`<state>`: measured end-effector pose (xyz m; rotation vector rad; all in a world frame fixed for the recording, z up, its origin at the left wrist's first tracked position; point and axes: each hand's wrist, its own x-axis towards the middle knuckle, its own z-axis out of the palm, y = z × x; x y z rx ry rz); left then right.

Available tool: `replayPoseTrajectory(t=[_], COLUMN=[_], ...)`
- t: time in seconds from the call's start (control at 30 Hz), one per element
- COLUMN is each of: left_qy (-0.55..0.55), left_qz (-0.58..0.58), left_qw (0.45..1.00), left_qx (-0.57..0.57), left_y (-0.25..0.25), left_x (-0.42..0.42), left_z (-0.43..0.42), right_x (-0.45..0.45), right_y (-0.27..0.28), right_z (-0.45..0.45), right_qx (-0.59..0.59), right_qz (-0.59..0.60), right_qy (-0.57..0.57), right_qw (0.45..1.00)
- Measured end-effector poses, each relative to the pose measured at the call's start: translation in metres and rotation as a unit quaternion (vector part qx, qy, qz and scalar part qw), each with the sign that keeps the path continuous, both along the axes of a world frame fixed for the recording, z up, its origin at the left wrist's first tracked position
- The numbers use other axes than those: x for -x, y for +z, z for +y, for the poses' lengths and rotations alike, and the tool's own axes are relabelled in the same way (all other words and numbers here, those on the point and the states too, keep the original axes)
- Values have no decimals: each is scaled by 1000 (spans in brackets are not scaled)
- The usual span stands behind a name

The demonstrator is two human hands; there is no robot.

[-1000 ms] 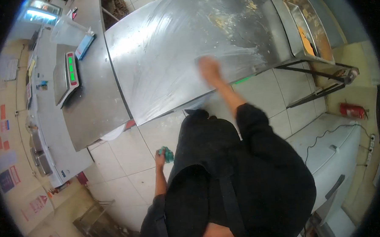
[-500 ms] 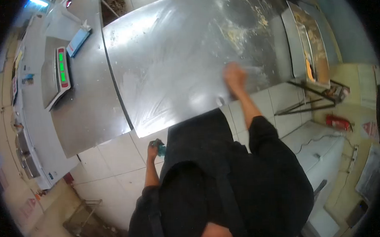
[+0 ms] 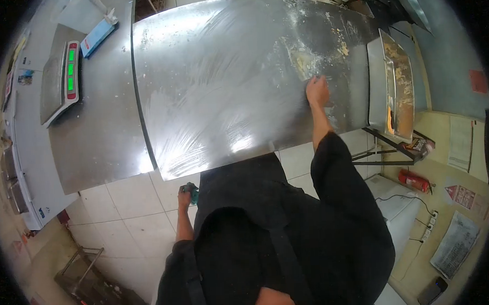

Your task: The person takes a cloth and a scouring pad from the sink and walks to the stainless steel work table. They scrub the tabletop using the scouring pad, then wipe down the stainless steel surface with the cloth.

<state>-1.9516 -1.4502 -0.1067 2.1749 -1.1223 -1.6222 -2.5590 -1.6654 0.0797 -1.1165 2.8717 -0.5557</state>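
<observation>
Tabletop: broad grey sheet-metal tabletop (image 3: 215,99), streaked with whitish smears.
Right hand: right hand (image 3: 318,92) on the tabletop's right half, fingers curled into a loose fist; whether it grips anything underneath cannot be told.
Residue: pale, crusty floury patch (image 3: 303,62) on the tabletop's right half, just beyond the right hand.
Left hand: left hand (image 3: 184,197) off the tabletop's near edge, by its left corner, fingers curled around a teal, crumpled bundle (image 3: 194,195).
Scale: red-and-white digital scale with green digits (image 3: 71,73), left of the tabletop.
Trough: rectangular metal trough (image 3: 377,87) at the tabletop's right end.
</observation>
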Motion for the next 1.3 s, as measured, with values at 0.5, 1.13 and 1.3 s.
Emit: replayPoseTrajectory(t=[0.5, 1.13, 1.3], left_qy=[67, 37, 77], left_qz=[160, 62, 44], left_qw=[981, 996, 996], left_qx=[91, -47, -14], left_y=[28, 47, 74], left_x=[38, 83, 102], left_z=[-9, -18, -13], right_x=[61, -17, 53], right_y=[-44, -22, -24], right_z=[-50, 11, -40], right_qx=[24, -47, 43], right_qz=[105, -133, -32], right_qy=[-1, 197, 245], right_qw=[994, 970, 968])
